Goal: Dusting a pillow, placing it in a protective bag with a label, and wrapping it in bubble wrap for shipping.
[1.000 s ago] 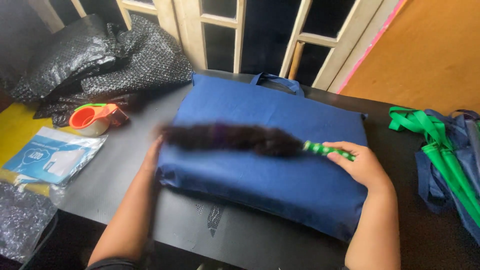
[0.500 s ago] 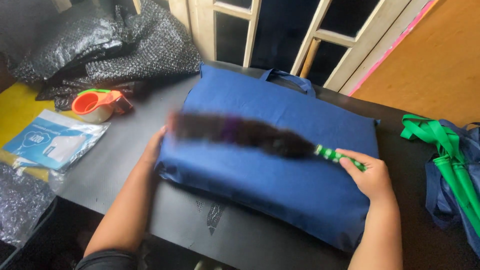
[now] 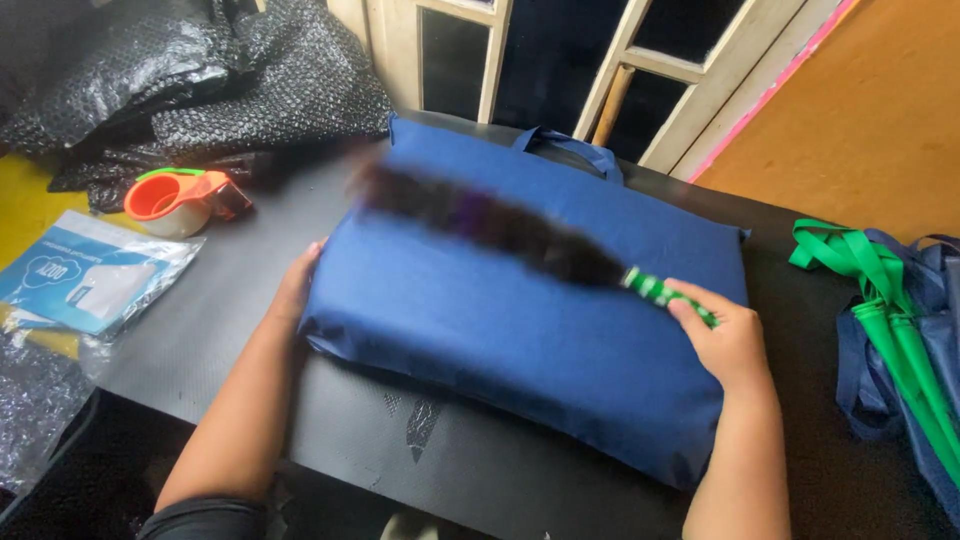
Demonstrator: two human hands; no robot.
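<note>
duster (image 3: 490,225) now sits further up and left on the blue bag (image 3: 530,320) than half a second ago, its dark bushy head blurred and reaching toward the bag's upper left corner; a purple patch shows mid-length. a second ago it lay lower, across the middle of the bag. view has also shifted a little, bag larger and more central.

right hand (image 3: 728,340) at the bag's right side, fingers curled closed round the green striped handle (image 3: 665,295), thumb on top, knuckles toward the camera. forearm comes up from the bottom edge, lying over the bag's lower right corner. hand has moved slightly left and up against the earlier frames.

left hand (image 3: 297,285) at the bag's left edge, same spot as before. palm flat against the side of the bag, fingers pressed to the fabric; fingertips hidden behind the edge, so cannot tell whether they grip or only brace. forearm runs diagonally down to the bottom left, dark sleeve at the elbow.

bag lies flat on the black table (image 3: 220,330), handles (image 3: 565,145) at the far edge.

around it: orange tape dispenser (image 3: 180,200) to the upper left, well apart from the bag; flat light-blue packet (image 3: 85,275) in clear plastic below it; black bubble wrap (image 3: 190,80) heaped at the far left corner; more blue bags with green straps (image 3: 880,290) at the right edge.
</note>
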